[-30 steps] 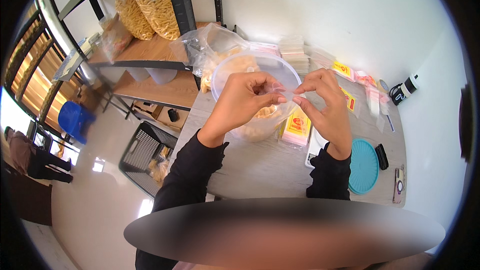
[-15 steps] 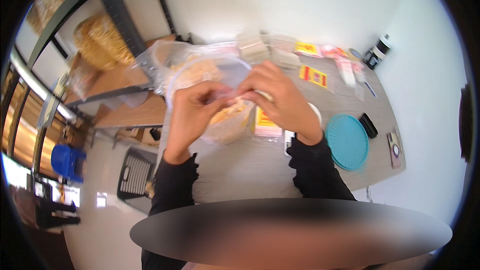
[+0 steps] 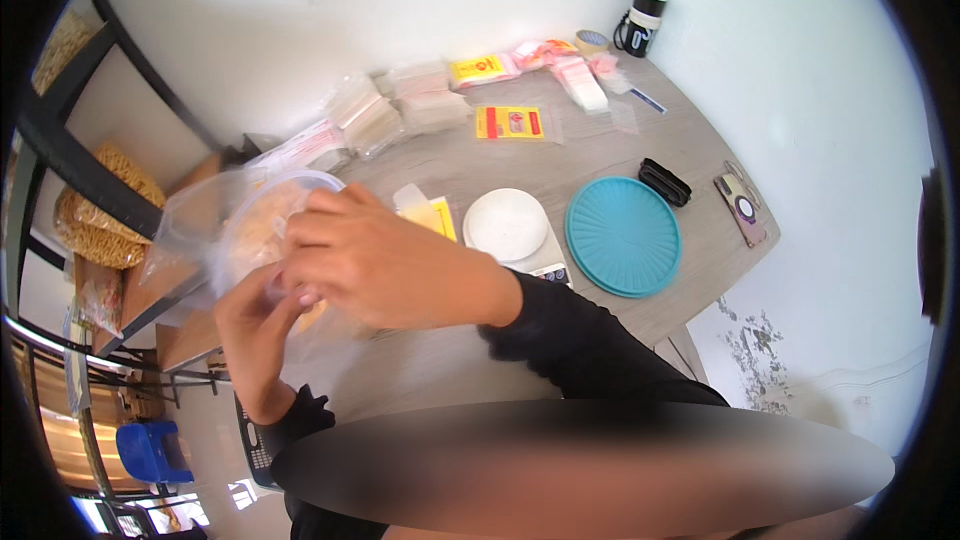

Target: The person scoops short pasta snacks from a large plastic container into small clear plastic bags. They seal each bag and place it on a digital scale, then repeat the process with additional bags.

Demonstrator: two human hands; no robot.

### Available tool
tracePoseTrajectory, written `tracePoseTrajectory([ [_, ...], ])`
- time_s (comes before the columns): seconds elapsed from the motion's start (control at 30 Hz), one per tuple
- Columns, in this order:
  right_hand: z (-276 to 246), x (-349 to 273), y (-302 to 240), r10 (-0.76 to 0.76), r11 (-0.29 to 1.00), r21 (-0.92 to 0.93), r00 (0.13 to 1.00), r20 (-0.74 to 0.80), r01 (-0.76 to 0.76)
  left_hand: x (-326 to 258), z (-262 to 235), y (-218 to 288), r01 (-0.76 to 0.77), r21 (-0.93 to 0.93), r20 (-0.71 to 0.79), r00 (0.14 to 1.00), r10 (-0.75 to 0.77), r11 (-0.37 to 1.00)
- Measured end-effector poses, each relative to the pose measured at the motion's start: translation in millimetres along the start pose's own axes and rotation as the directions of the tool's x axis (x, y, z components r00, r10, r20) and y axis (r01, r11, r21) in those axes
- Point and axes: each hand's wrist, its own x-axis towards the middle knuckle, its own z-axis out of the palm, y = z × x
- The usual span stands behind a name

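Note:
My left hand (image 3: 255,335) and my right hand (image 3: 375,260) meet at the left of the table, thumbs and fingertips pinched together. What they pinch is hidden behind the fingers. Beneath them stands a round translucent tub (image 3: 318,178) with orange-yellow snack pieces (image 3: 262,225) inside, partly covered by my hands. Clear plastic (image 3: 190,215) spreads at the tub's left side. Just past my right wrist, a white round plate (image 3: 505,224) sits on a small scale (image 3: 552,274). A yellow packet (image 3: 443,218) and a pale translucent piece (image 3: 412,204) show behind my right hand.
A teal lid (image 3: 625,237), black case (image 3: 665,182) and phone (image 3: 740,205) lie to the right. Along the wall are stacked clear bags (image 3: 365,120), a yellow-red label (image 3: 510,122), a tape roll (image 3: 592,40) and a tumbler (image 3: 645,18). A shelf post (image 3: 85,165) rises at left.
The view has swung to the right, so the table things appear further left. My hands remain together over the tub; my right hand now crosses more in front of my left.

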Motion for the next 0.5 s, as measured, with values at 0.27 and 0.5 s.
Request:
tracePoseTrajectory([
  [0.27, -3, -3, 1, 0.066, 0.990, 0.119, 0.994, 0.088, -0.077, 0, -7, -12, -0.049, 0.129, 0.065, 0.997, 0.041, 0.990],
  [0.5, -20, -5, -2, 0.066, 0.976, 0.198, 0.989, 0.132, -0.092, 0, -7, -7, -0.043, 0.077, 0.123, 0.992, 0.034, 0.996],
])
